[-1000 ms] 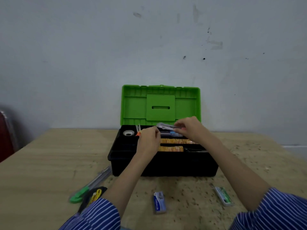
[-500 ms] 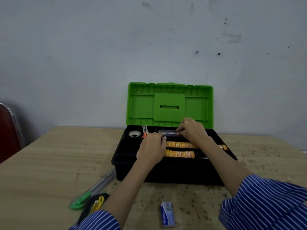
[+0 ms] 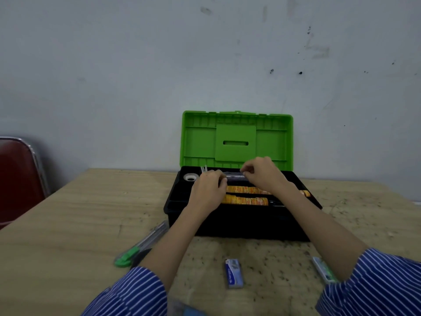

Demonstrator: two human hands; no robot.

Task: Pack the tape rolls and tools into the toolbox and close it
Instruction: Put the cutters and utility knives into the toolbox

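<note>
Toolbox, black plastic with a ribbed bright green lid standing open, sits right of the frame's centre on a pale wooden table. Both hands work over its rear tray. The left hand has its fingers curled down at one end of a slim clear-plastic packet, and the right hand pinches the other end between thumb and bent fingers; the packet lies level across the back of the tray. Just in front of it run two long rows of orange-and-yellow tape rolls, side by side in the box. In the tray's back left corner lies a small white tape roll, round with a dark hole. Both forearms come up from blue-and-white striped sleeves at the bottom edge. On the speckled tabletop near the bottom lie a flat blue-and-grey packet, a green-and-white packet at lower right, and a long grey cutter with a green end at lower left. A dark red chair with a metal frame stands at the left edge.
</note>
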